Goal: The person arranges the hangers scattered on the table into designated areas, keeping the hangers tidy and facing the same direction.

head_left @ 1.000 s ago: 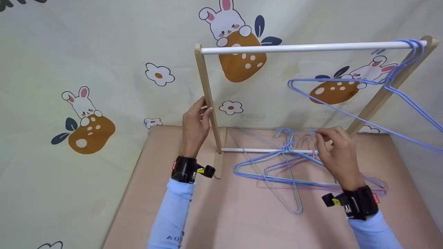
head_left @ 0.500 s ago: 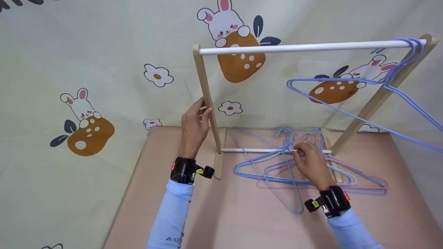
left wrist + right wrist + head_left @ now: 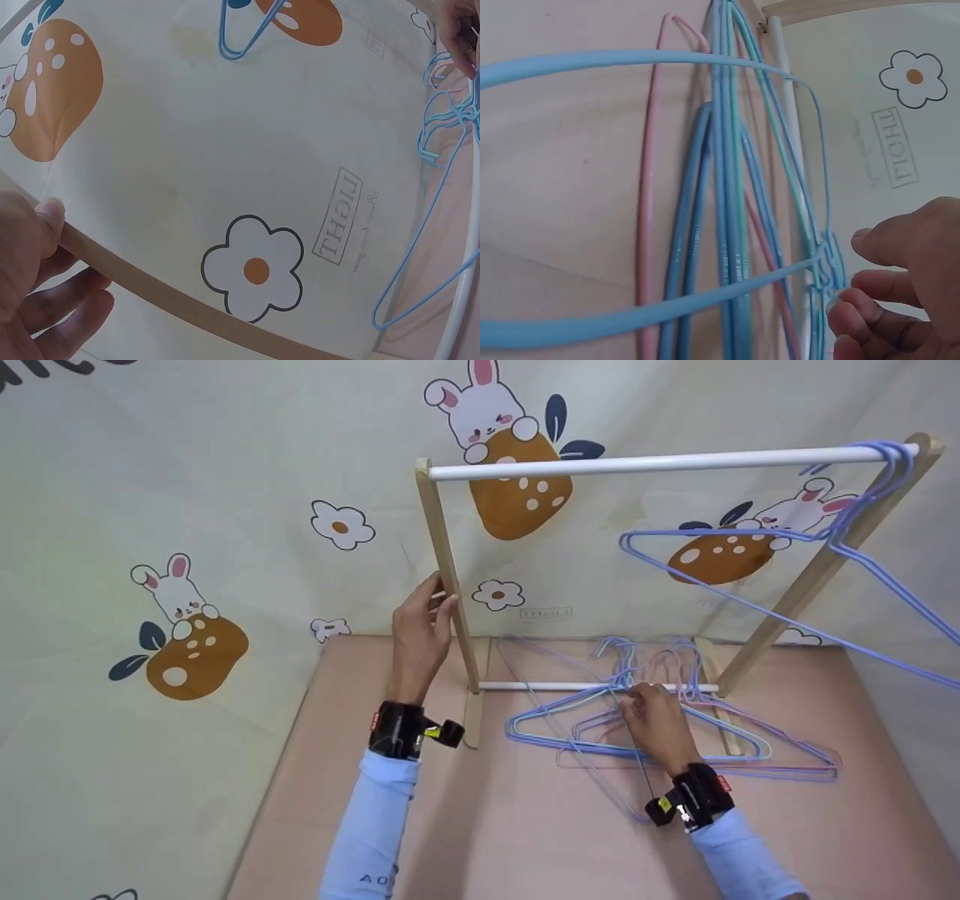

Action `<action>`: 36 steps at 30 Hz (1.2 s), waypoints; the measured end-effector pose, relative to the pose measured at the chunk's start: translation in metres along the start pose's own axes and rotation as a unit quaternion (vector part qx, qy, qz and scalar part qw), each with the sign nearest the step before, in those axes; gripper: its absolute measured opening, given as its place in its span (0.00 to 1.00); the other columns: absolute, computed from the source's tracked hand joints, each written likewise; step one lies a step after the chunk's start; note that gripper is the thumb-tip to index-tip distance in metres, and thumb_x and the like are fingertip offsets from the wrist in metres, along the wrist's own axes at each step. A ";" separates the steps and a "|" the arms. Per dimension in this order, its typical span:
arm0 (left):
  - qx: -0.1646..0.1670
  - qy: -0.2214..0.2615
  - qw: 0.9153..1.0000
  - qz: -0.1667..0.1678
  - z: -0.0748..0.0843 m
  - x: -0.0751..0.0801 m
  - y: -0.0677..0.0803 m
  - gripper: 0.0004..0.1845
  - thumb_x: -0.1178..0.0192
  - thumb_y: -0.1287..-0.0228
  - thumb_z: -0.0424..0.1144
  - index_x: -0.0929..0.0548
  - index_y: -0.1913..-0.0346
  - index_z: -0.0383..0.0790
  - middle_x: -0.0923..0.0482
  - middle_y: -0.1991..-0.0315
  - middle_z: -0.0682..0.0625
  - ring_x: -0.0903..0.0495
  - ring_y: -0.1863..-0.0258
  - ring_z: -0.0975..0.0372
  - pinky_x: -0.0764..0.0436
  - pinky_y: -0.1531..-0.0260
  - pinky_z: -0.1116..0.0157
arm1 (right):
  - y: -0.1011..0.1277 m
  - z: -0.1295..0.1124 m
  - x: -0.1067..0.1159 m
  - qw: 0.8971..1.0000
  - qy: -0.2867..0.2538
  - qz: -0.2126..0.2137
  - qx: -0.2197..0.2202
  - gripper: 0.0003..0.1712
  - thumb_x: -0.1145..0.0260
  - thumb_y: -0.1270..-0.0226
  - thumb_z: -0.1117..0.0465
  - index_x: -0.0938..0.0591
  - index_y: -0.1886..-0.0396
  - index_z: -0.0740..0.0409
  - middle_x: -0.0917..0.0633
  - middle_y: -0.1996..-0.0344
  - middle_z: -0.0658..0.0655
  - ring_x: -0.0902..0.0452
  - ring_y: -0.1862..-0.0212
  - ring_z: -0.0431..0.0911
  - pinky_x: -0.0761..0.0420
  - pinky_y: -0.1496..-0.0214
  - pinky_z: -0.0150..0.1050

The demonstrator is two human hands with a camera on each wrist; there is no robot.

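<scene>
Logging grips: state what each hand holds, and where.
Left hand grips the rack's left wooden upright mid-height. Right hand pinches a blue hanger at its twisted neck.

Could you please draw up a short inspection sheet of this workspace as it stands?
Surface: pink tabletop, bare near the front.
Job's things: pile of wire hangers, blue, pink and pale green, tangled across the lower white bar; wooden rack upright; blue hangers on the top rail at its right end.
Clutter: nothing seen.
Hands: left hand grips the rack's left post; right hand has its fingers at the hanger necks, grip not clear.
Cables: nothing seen.
Surroundings: backdrop printed with rabbits and flowers.
</scene>
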State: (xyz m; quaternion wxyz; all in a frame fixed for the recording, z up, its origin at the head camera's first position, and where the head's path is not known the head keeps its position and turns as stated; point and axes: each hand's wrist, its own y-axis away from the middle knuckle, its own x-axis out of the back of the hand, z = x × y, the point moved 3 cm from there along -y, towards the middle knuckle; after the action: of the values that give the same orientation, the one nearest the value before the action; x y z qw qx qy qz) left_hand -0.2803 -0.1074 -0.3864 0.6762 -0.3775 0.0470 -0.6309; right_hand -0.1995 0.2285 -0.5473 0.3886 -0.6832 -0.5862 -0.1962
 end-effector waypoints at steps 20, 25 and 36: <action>-0.004 -0.003 1.000 0.002 -0.001 -0.001 0.000 0.19 0.46 0.32 0.35 0.27 0.40 0.38 0.23 0.51 0.48 0.21 0.54 0.63 0.20 0.58 0.69 | 0.007 0.013 -0.016 0.999 -0.025 0.010 -0.037 0.05 0.30 0.44 0.65 0.18 0.73 0.60 0.19 0.77 0.51 0.24 0.74 0.45 0.22 0.70 0.42; -0.007 -0.006 1.000 0.004 -0.001 0.000 -0.001 0.18 0.46 0.32 0.35 0.26 0.41 0.37 0.23 0.51 0.47 0.21 0.55 0.62 0.20 0.59 0.69 | 0.008 0.013 -0.017 0.999 -0.036 0.001 -0.040 0.05 0.31 0.43 0.64 0.18 0.71 0.62 0.19 0.76 0.52 0.24 0.73 0.46 0.22 0.71 0.42; -0.001 -0.011 1.000 0.001 0.000 0.000 0.000 0.18 0.46 0.32 0.35 0.26 0.41 0.38 0.23 0.51 0.47 0.21 0.55 0.63 0.20 0.59 0.71 | 0.011 0.018 -0.020 0.998 -0.029 0.016 -0.045 0.04 0.33 0.42 0.67 0.20 0.74 0.62 0.21 0.80 0.51 0.26 0.76 0.46 0.25 0.74 0.42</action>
State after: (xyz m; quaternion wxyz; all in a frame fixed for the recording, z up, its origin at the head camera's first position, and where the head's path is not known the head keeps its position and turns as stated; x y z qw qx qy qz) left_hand -0.2801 -0.1070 -0.3862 0.6765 -0.3852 0.0408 -0.6264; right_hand -0.1972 0.2290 -0.5756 0.3431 -0.7150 -0.5767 -0.1959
